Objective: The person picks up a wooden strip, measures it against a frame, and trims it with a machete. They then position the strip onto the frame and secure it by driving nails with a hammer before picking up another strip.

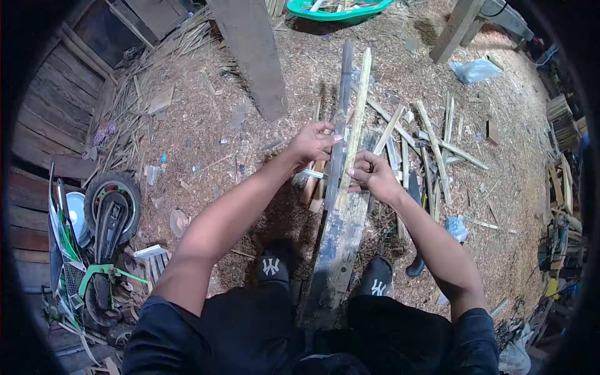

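- While stretching forward from the lower left of the frame, bends the left arm (215, 215) slightly and angles it up toward the centre.
- Brings the left hand (310, 144) to the centre, fingers curled, with thumb and fingers pinched together on a dark strip (345, 75).
- Reaches in from the lower right with the right arm (437, 231), more sharply bent at the elbow, forearm slanting up and left.
- Clamps the thumb and fingers of the right hand (378, 178) on the lower part of a pale strip (360, 100), pointed at its upper end.
- Holds both strips nearly upright in the frame, just beside each other at the centre, lower ends over a worn plank (337, 247); cannot tell whether touching it.
- Wears a left shoe (273, 272) and a right shoe (377, 278) on either side of the plank, each with white interlocked letters resembling NY.
- Has loose sticks (432, 152) scattered right of centre, partly hidden by the right forearm.
- Has a broad board (250, 56) jutting down from the upper left of centre, a green basin (344, 16) at the top edge, a clear plastic bag (476, 70) at upper right and a black wheel (133, 206) at left.
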Tool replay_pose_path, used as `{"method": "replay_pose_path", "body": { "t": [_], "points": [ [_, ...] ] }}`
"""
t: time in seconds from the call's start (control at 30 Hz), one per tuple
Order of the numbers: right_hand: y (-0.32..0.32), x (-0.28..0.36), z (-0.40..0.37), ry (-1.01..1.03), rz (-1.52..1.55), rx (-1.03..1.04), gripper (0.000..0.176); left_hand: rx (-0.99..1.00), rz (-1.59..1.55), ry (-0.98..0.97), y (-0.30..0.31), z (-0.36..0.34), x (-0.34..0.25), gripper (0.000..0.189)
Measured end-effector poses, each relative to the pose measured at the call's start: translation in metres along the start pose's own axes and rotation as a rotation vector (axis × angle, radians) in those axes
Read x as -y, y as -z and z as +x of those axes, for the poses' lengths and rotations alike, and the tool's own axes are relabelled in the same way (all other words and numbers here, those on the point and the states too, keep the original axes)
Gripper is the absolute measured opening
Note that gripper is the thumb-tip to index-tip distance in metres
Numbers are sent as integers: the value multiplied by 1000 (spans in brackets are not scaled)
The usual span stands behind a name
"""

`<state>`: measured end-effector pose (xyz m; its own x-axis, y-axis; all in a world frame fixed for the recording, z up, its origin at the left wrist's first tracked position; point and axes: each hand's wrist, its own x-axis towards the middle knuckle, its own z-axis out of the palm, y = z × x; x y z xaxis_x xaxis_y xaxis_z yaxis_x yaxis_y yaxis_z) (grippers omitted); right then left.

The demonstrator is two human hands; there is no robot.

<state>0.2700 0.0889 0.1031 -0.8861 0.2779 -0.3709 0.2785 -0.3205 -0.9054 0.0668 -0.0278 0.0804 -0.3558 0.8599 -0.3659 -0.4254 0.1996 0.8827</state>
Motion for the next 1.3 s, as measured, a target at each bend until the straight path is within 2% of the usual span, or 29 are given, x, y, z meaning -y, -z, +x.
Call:
{"method": "replay_pose_path", "body": {
  "t": [0.77, 0.97, 1.17, 1.3],
  "points": [
    [1, -2, -3, -5, -27, 39, 23, 29, 0, 6, -15, -11, -11, 33],
    [1, -3, -3, 1, 0, 53, 18, 77, -1, -5, -13, -10, -9, 40],
    [6, -7, -3, 3, -19, 73, 21, 53, 64, 26, -15, -12, -12, 49],
    [3, -4, -4, 13, -10, 77, 21, 74, 49, -22, -17, -14, -11, 55]
  ]
}}
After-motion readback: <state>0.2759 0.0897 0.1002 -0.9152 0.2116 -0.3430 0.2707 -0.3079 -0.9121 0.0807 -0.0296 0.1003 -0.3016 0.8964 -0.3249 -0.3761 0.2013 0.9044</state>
